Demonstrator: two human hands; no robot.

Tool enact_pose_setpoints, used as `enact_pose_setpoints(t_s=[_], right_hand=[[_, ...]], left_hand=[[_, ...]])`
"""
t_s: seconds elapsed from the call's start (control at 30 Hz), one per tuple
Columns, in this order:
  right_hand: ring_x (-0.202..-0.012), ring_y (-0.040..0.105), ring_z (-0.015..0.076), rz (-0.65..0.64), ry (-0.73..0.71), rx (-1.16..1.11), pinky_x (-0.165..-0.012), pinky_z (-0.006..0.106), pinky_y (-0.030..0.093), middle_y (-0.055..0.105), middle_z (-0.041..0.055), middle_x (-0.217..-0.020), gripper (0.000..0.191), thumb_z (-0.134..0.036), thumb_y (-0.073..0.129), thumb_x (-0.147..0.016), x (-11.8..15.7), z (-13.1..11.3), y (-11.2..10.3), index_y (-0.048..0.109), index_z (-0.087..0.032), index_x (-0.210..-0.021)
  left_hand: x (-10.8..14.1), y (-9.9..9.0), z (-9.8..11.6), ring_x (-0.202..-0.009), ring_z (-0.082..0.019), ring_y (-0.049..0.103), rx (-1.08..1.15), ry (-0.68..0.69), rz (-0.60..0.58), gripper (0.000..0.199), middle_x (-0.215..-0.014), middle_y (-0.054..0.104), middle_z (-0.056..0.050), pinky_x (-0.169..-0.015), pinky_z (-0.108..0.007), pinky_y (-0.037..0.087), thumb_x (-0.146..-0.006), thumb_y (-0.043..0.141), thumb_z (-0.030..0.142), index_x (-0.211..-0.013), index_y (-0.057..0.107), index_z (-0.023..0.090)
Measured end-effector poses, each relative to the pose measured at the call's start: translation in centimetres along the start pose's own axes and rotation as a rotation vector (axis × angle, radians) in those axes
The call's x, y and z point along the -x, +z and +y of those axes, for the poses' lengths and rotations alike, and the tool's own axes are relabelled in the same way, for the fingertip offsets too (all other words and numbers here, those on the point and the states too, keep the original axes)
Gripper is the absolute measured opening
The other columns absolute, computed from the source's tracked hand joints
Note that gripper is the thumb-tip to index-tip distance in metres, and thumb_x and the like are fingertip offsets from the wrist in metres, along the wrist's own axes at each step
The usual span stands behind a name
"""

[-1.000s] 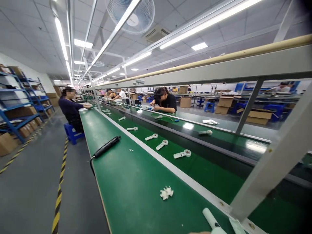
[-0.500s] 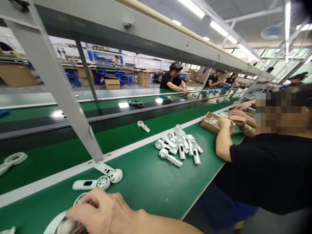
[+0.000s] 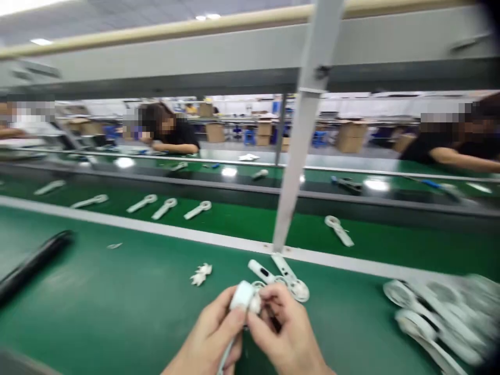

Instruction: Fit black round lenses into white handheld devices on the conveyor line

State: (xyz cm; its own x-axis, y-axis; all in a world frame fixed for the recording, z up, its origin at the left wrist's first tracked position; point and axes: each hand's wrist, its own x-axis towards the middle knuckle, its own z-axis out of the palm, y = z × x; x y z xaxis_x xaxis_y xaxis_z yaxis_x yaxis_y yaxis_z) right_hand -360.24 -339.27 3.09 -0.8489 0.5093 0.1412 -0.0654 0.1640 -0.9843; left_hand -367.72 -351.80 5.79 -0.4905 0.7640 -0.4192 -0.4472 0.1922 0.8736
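Observation:
My left hand (image 3: 214,328) is closed around a white handheld fan housing (image 3: 242,295), its round head up and its handle pointing down. Against the open side of that head, my right hand (image 3: 289,328) pinches a small white part (image 3: 255,302); the fingers partly cover it, and its exact kind is unclear. Just beyond my hands lie a white fan half with a dark oval slot (image 3: 261,272) and another open fan half (image 3: 285,266). To the left, white fan blades (image 3: 201,274) rest on the green bench.
A blurred pile of white fan housings (image 3: 441,323) lies at right. A dark elongated object (image 3: 35,263) is at left. Beyond the white rail (image 3: 156,227), several fan parts lie on the green belt (image 3: 242,229). A metal post (image 3: 295,156) rises ahead. People sit across the line.
The view has swung left, so the pile and belt parts look shifted right. My right hand, earlier over white parts at lower left, is now at the fan housing; my left hand has come into view.

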Motion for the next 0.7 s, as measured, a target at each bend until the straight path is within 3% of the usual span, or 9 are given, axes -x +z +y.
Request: enact_pose_setpoints(t_s=[0.1,0.2,0.27,0.33,0.4,0.5,0.6,0.7], right_hand=[[-0.048,0.044,0.0099,0.127,0.064,-0.098,-0.047,0.021,0.037,0.050,-0.0057,-0.055,0.022,-0.037,0.064,-0.075,-0.2,0.6,-0.3,0.051,-0.021,-0.080],[-0.051,0.051,0.0125,0.206,0.130,-0.091,-0.046,0.022,0.040,0.057,-0.0010,-0.062,0.025,-0.042,0.064,-0.076,-0.5,1.3,-1.7,0.055,-0.020,-0.081],[-0.055,0.056,0.0148,0.118,0.164,0.013,-0.047,0.023,0.043,0.061,0.0016,-0.067,0.026,-0.043,0.063,-0.076,-1.0,1.9,-2.4,0.056,-0.020,-0.081],[-0.060,0.060,0.0174,-0.010,0.150,0.223,-0.052,0.025,0.047,0.064,0.0019,-0.071,0.022,-0.041,0.063,-0.077,-1.7,2.2,-1.9,0.057,-0.021,-0.082],[-0.065,0.063,0.0199,-0.102,0.064,0.528,-0.058,0.029,0.049,0.065,0.0018,-0.075,0.014,-0.033,0.062,-0.079,-2.7,2.0,-0.1,0.058,-0.022,-0.086],[-0.072,0.065,0.0263,-0.208,-0.121,0.985,-0.061,0.037,0.051,0.065,0.0066,-0.084,0.012,-0.022,0.063,-0.077,-4.7,1.1,3.9,0.058,-0.019,-0.088],[-0.071,0.065,0.0277,-0.299,-0.236,1.131,-0.058,0.037,0.052,0.064,0.0091,-0.082,0.014,-0.011,0.058,-0.075,-7.3,0.6,7.5,0.057,-0.015,-0.089],[-0.067,0.064,0.0252,-0.352,-0.266,1.153,-0.055,0.034,0.052,0.064,0.0087,-0.081,0.023,-0.003,0.056,-0.069,-9.1,1.0,9.4,0.057,-0.014,-0.090]], left_hand=[[-1.3,-0.8,2.0,-0.038,-0.003,0.023,-0.016,0.065,-0.008,0.050,-0.051,0.033,0.011,-0.030,-0.012,0.024,-0.076,0.058,0.063,-0.100,0.046,0.020],[-3.6,-4.2,4.0,-0.037,-0.003,0.022,-0.078,0.245,0.200,0.045,-0.052,0.031,0.010,-0.032,-0.013,0.021,-0.083,0.046,0.063,-0.089,0.046,0.018],[-6.2,-6.9,5.4,-0.040,-0.005,0.031,-0.360,0.368,0.349,0.043,-0.059,0.041,0.006,-0.034,-0.015,0.027,-0.089,0.038,0.059,-0.095,0.047,0.018],[-9.9,-9.3,7.0,-0.048,-0.009,0.047,-0.899,0.471,0.477,0.040,-0.070,0.053,0.001,-0.042,-0.020,0.040,-0.093,0.031,0.051,-0.111,0.047,0.019],[-14.2,-11.1,8.4,-0.075,-0.015,0.060,-1.064,0.502,0.518,0.036,-0.091,0.061,-0.002,-0.065,-0.026,0.049,-0.090,0.046,0.045,-0.118,0.047,0.023],[-20.3,-12.6,10.2,-0.103,-0.024,0.056,-1.221,0.503,0.559,0.042,-0.113,0.058,-0.007,-0.088,-0.036,0.044,-0.084,0.060,0.036,-0.122,0.049,0.023],[-24.6,-13.3,11.3,-0.106,-0.026,0.055,-1.348,0.489,0.565,0.044,-0.120,0.054,-0.010,-0.092,-0.045,0.043,-0.086,0.058,0.032,-0.126,0.046,0.019],[-26.9,-13.7,12.0,-0.104,-0.024,0.055,-1.434,0.489,0.543,0.040,-0.121,0.053,-0.010,-0.090,-0.048,0.045,-0.089,0.055,0.032,-0.125,0.047,0.017]])
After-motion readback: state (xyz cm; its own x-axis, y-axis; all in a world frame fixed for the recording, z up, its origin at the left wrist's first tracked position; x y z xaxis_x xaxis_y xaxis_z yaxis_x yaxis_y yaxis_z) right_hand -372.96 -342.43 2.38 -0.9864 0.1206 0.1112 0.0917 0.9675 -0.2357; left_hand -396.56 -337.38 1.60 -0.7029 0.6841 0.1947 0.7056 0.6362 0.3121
